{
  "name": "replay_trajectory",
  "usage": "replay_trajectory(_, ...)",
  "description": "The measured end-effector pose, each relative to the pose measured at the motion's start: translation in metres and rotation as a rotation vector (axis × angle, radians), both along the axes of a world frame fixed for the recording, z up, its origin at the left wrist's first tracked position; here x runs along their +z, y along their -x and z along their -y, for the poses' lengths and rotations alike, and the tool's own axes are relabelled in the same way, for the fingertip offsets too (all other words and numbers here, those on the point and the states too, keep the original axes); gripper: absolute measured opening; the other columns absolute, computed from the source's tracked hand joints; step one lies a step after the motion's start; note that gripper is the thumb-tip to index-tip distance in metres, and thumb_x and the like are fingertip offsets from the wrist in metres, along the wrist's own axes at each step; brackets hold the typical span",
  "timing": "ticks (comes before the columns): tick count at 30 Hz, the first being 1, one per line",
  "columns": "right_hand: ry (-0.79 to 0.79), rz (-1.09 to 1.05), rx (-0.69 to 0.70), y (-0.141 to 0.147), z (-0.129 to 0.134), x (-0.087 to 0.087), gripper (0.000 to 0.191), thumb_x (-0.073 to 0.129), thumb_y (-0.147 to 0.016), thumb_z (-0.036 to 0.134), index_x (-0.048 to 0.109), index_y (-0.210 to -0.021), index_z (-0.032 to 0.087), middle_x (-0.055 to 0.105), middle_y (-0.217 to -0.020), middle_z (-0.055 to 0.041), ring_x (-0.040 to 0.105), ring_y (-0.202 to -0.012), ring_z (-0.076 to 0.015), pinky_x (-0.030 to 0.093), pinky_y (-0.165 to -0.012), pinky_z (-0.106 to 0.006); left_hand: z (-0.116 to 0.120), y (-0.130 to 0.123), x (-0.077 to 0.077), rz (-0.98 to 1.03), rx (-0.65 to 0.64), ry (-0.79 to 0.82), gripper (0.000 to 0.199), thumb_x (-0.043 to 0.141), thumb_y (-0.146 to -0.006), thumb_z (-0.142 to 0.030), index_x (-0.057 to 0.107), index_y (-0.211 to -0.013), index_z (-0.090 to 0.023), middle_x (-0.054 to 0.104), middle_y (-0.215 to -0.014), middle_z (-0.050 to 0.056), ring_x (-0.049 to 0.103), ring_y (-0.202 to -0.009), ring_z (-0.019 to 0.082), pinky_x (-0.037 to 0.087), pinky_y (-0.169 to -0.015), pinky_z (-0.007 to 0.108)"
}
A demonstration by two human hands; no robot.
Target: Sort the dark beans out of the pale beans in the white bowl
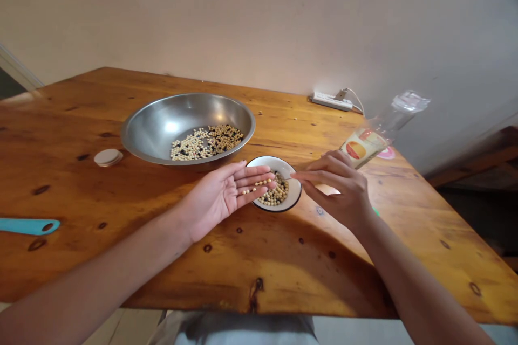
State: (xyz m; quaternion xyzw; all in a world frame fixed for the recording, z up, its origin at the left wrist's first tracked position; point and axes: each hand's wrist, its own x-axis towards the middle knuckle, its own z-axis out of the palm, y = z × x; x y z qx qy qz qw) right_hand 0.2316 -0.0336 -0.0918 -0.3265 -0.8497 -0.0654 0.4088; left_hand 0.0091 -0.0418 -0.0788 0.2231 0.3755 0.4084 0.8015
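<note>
Palm up, my left hand (pixel 226 188) is stretched out flat, with a few small pale beads (pixel 263 182) lying across its fingers. The fingertips reach over a white bowl (pixel 296 194) with a dark rim, which holds pale and dark beads (pixel 279 194). At the bowl's right side, my right hand (pixel 340 186) pinches a thin needle-like piece (pixel 286 178) that points toward the left fingers. Whether a thread is attached is too small to tell. Behind the bowls' left side, a large steel basin (pixel 157 124) holds many more pale, dark and a few reddish beads.
A clear bottle (pixel 366 143) with a fruit label stands beyond my right hand. White round lids (pixel 108 157) lie left of the basin, and a turquoise handle (pixel 28 226) lies at the left edge. A white power strip (pixel 332 101) is near the wall.
</note>
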Motion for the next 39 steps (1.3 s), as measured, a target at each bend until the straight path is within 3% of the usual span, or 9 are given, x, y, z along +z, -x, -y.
replay_trajectory(8, 0.064, 0.003, -0.012, 0.006, -0.004, -0.013, 0.010, 0.067, -0.078, 0.017, 0.072, -0.083, 0.025, 0.067, -0.073, -0.0022, 0.053, -0.068, -0.0163, 0.040, -0.066, -0.033, 0.002, -0.001, -0.001, -0.016, 0.052, -0.043, 0.032, 0.039, -0.091, -0.017, 0.067, -0.091, -0.002, 0.072, -0.099, 0.018, 0.069, -0.091, 0.022, 0.058, -0.079, 0.026)
replay_trajectory(19, 0.615, -0.467, 0.007, 0.021, 0.002, -0.025, 0.008, 0.063, -0.082, 0.026, 0.071, -0.084, 0.024, 0.059, -0.083, -0.0023, 0.055, -0.083, -0.0163, 0.043, -0.078, -0.031, 0.004, 0.000, -0.006, -0.014, -0.019, -0.181, 0.021, 0.050, -0.087, -0.013, 0.069, -0.091, -0.006, 0.073, -0.098, 0.013, 0.067, -0.097, 0.019, 0.055, -0.086, 0.023)
replay_trajectory(25, 0.656, -0.508, 0.019, 0.028, 0.001, -0.035, 0.010, 0.064, -0.081, 0.030, 0.072, -0.086, 0.026, 0.054, -0.086, -0.0020, 0.053, -0.089, -0.0166, 0.043, -0.081, -0.030, 0.004, 0.002, -0.009, -0.052, -0.080, -0.233, 0.018, 0.055, -0.084, -0.008, 0.070, -0.094, -0.011, 0.073, -0.098, 0.008, 0.067, -0.096, 0.015, 0.053, -0.087, 0.019)
replay_trajectory(34, 0.633, -0.376, 0.014, 0.030, 0.002, -0.031, 0.010, 0.064, -0.081, 0.030, 0.072, -0.083, 0.024, 0.059, -0.085, -0.0038, 0.055, -0.091, -0.0189, 0.043, -0.085, -0.034, 0.005, 0.002, -0.009, -0.129, -0.080, -0.217, 0.015, 0.059, -0.082, -0.010, 0.072, -0.089, -0.012, 0.074, -0.092, 0.005, 0.067, -0.090, 0.011, 0.052, -0.085, 0.014)
replay_trajectory(39, 0.602, -0.296, 0.022, 0.028, 0.001, -0.029, 0.008, 0.063, -0.081, 0.027, 0.071, -0.084, 0.024, 0.067, -0.084, -0.0032, 0.058, -0.085, -0.0189, 0.044, -0.080, -0.034, 0.005, 0.001, -0.008, -0.143, -0.071, -0.209, 0.015, 0.059, -0.082, -0.010, 0.072, -0.088, -0.012, 0.074, -0.093, 0.005, 0.067, -0.090, 0.011, 0.052, -0.085, 0.014)
